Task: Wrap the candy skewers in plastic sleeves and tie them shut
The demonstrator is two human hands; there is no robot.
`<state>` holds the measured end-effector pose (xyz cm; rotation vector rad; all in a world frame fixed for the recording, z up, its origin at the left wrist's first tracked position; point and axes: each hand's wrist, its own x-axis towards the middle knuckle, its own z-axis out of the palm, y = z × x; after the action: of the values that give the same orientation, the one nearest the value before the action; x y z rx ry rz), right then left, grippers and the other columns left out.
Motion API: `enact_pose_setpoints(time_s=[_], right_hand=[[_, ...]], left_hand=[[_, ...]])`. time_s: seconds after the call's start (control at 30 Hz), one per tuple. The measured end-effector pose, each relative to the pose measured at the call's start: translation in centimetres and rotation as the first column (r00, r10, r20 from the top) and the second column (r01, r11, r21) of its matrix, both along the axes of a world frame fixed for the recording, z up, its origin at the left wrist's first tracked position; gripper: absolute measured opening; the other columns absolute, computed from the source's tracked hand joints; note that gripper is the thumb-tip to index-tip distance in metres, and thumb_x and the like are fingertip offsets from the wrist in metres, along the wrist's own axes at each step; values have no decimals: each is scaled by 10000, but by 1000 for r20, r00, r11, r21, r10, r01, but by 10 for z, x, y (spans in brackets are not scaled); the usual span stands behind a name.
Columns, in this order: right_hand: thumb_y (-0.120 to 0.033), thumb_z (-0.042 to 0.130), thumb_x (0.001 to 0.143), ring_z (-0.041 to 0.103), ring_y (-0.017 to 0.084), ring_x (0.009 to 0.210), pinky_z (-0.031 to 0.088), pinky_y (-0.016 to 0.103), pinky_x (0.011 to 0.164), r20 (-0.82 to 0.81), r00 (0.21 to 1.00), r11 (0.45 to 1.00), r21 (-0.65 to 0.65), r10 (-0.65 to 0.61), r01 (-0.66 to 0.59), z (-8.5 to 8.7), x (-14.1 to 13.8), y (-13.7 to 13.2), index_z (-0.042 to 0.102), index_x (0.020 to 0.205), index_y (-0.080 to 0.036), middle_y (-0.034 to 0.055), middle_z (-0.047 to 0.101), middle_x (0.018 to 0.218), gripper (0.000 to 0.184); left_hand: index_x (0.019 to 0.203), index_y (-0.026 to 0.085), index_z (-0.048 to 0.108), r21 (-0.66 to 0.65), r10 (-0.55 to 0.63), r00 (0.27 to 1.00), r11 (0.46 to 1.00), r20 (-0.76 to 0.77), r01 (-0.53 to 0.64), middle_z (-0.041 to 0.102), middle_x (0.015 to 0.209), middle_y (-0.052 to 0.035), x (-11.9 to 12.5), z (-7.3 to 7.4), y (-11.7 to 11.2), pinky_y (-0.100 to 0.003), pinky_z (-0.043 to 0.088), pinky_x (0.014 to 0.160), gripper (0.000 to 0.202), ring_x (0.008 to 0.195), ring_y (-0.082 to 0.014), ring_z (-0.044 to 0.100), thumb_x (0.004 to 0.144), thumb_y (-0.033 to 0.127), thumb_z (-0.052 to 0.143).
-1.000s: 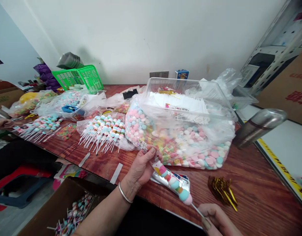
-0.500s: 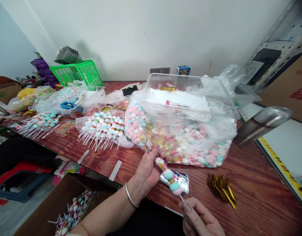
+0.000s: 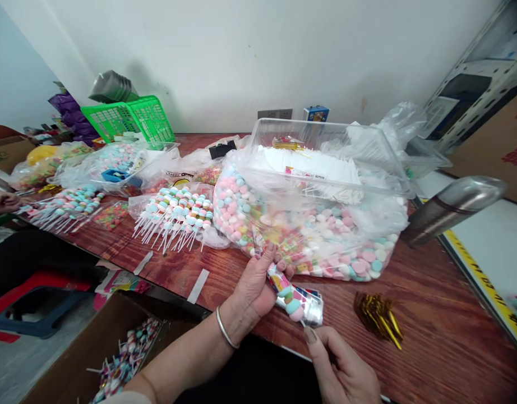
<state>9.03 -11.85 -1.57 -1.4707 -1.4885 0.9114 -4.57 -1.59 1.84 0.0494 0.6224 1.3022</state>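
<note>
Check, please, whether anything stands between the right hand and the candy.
Nothing visible does: the right hand pinches the stick just below the candy. The left hand holds the wrapper at the candy's far end.

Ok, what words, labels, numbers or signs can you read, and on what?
"HAPPY": plastic bag behind candy sticks; rest unclear.
Too blurred: red characters, right carton.
Too blurred: black marks, yellow strip.
Too blurred: print, left carton.
Too small: any print, held wrapper.
</note>
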Motion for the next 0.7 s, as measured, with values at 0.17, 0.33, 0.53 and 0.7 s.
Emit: enact_pose_setpoints(time_s=[0.17, 0.33, 0.53, 0.7], right_hand=[[-567, 487, 878, 290, 85, 425, 238, 208, 407, -391, 920, 950, -297, -26, -99, -6, -4, 6, 547, 686, -199, -70, 334, 483, 419], [-363, 538, 901, 540, 139, 553, 391, 240, 545, 64, 997, 985, 171, -38, 26, -9, -12, 16, 620, 750, -206, 4, 607, 621, 233], [-222, 560, 895, 641, 183, 667, 420, 285, 664, 516, 814, 799, 591, -267, -113, -14, -12, 23, 670, 974, -166, 71, 729, 812, 147], [-270, 469, 938, 613, 168, 608, 423, 263, 613, 406, 912, 910, 398, -66, -111, -19, -13, 19, 647, 901, -198, 34, 678, 717, 196]], left_hand=[[797, 144, 555, 18, -27, 1000, 999, 8, 27, 480, 629, 69, 3, -1, -3, -186, 504, 585, 281, 512, -31, 476, 699, 235, 802], [743, 151, 514, 34, -58, 998, 998, 1, 58, 447, 602, 72, 11, -4, -7, -181, 484, 546, 317, 511, -39, 463, 698, 269, 804], [791, 153, 533, -22, -28, 1000, 999, -6, 27, 446, 615, 67, 6, -5, -4, -159, 425, 475, 284, 504, -39, 448, 722, 264, 786], [819, 151, 554, 31, -34, 999, 999, -3, 34, 454, 614, 73, 5, -9, -4, -167, 433, 495, 315, 498, -36, 452, 701, 309, 800]])
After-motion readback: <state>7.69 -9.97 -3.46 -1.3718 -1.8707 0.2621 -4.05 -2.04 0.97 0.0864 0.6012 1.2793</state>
